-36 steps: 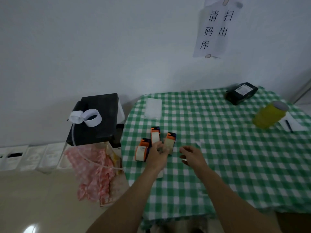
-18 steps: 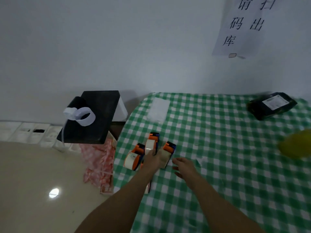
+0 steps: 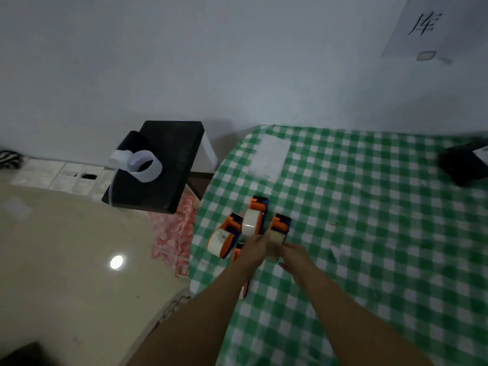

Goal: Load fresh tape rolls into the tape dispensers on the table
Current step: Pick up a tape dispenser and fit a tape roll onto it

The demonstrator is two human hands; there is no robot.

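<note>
Three orange-and-blue tape dispensers with pale tape rolls stand near the left edge of the green checked table [image 3: 369, 233]: a left one [image 3: 223, 237], a middle one [image 3: 254, 217] and a right one [image 3: 280, 229]. My left hand [image 3: 254, 249] grips the near end of the right dispenser. My right hand [image 3: 294, 256] touches that dispenser's roll from the right; its fingertips are partly hidden. Another orange piece [image 3: 237, 250] peeks out under my left wrist.
A clear plastic packet [image 3: 270, 159] lies at the table's far left. A black parcel [image 3: 464, 162] sits at the right edge. Left of the table stands a black box [image 3: 163, 165] with a curled white strip [image 3: 142, 165], above a pink bag [image 3: 174, 233].
The camera has swung left and closer. My right hand has moved left until it meets the right dispenser that my left hand holds.
</note>
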